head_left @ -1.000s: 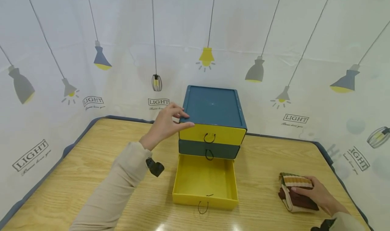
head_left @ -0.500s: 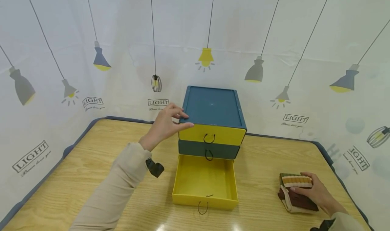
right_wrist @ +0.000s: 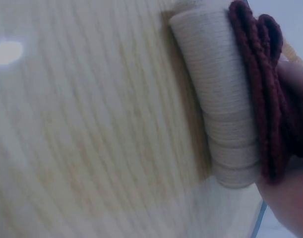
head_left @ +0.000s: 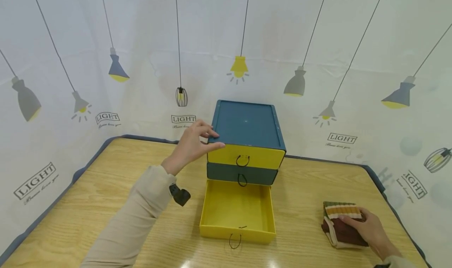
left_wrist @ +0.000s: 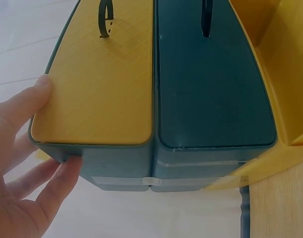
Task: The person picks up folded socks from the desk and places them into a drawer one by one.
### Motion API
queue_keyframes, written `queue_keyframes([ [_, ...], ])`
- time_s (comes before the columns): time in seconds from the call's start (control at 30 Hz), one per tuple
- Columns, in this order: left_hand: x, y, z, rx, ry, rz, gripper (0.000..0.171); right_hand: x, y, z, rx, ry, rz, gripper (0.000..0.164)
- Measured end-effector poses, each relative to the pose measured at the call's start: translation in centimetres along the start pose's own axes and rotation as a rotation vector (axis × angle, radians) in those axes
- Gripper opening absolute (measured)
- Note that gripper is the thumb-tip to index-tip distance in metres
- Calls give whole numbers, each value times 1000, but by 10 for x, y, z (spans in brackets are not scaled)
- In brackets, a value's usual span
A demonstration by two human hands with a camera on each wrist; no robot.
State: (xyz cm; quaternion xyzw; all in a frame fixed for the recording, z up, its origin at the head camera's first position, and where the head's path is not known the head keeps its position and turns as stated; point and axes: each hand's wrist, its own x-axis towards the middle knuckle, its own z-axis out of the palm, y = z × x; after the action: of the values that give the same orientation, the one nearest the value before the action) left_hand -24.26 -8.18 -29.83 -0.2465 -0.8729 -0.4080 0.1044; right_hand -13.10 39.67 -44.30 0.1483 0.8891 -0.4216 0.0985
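Note:
In the head view, my left hand (head_left: 188, 146) grips the front left top corner of a small drawer cabinet (head_left: 245, 123). Up close in the left wrist view, its thumb presses the edge of the yellow top drawer (left_wrist: 94, 84) while the other fingers bend round the side. The dark teal middle drawer (head_left: 226, 172) is pushed in; the yellow bottom drawer (head_left: 233, 205) is pulled out and bare inside. To the right, my right hand (head_left: 374, 230) holds a folded striped knit (head_left: 344, 232) on the table, thumb on top. Its ribbed cream layer (right_wrist: 223, 99) lies below the maroon one.
A wooden table (head_left: 141, 221) carries everything, with a dark blue trim (head_left: 328, 161) along its back. Behind it hangs a white curtain (head_left: 148, 32) printed with lamps. Thin black loop handles (head_left: 242, 179) hang from the drawer fronts.
My right hand has shifted slightly toward me, its fingers moving from the knit's far edge to its right side. The knit has turned a little. My left hand and the drawers stay as they were.

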Motion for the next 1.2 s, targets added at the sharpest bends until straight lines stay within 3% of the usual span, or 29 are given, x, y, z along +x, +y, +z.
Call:
queue_keyframes([
  [0.17, -1, 1, 0, -7, 1, -1, 32, -6, -5, 1, 58, 30, -8, 77],
  [0.43, 0, 1, 0, -3, -2, 0, 32, -13, -21, 6, 166, -6, -28, 74],
  [0.57, 0, 1, 0, -4, -2, 3, 32, -18, -42, 14, 266, -47, -52, 75],
  [0.8, -1, 1, -1, -5, -2, -2, 31, -28, -99, 38, 504, -146, -79, 66],
  [1.0, -1, 0, -1, -13, -7, 0, 32, -35, -134, 67, 547, -223, -91, 61],
  [1.2, 0, -1, 0, -13, -3, 4, 31, -37, -153, 92, 568, -277, -69, 60],
])
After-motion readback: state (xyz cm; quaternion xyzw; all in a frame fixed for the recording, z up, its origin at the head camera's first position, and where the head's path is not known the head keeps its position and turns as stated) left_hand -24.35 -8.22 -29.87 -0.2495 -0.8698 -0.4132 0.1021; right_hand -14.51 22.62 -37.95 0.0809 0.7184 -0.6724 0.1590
